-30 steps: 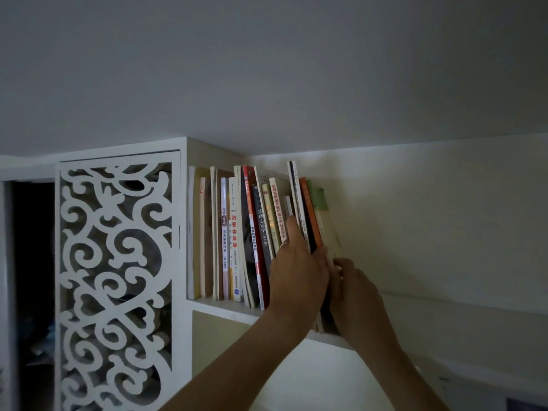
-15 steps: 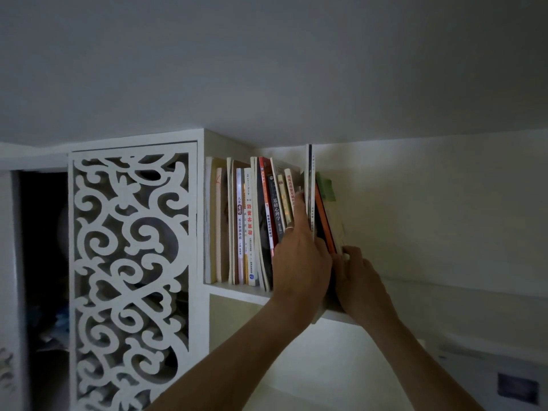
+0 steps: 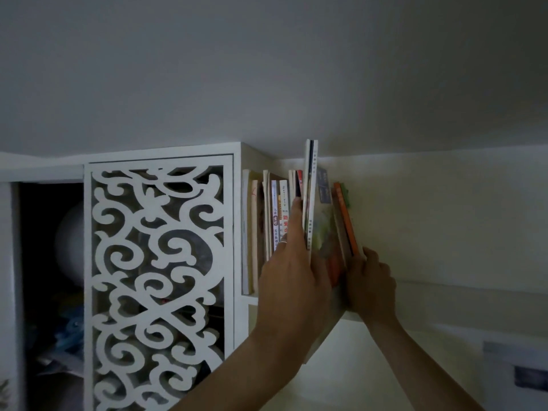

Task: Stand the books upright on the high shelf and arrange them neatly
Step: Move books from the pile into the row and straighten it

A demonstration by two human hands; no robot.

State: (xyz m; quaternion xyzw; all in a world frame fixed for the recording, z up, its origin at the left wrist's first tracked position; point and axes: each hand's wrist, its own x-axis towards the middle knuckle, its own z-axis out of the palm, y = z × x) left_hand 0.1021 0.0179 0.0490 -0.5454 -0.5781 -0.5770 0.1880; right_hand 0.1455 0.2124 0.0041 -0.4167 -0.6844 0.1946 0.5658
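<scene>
Left fingers [image 3: 296, 221] clasping the tall white book [image 3: 311, 185]; right fingers [image 3: 374, 262] gripping the orange book [image 3: 345, 215].

Both forearms reach up from the lower edge, converging toward the shelf. Left hand [image 3: 292, 280] raised with fingers [image 3: 295, 221] extended upward, flat against the side of a tall thin book [image 3: 311, 188], thumb side hidden behind it; a ring shows on one finger. Right hand [image 3: 370, 284] sits lower and just beside, fingers curled round the lower edge of the leaning books [image 3: 345, 221], back of hand toward the camera.
</scene>
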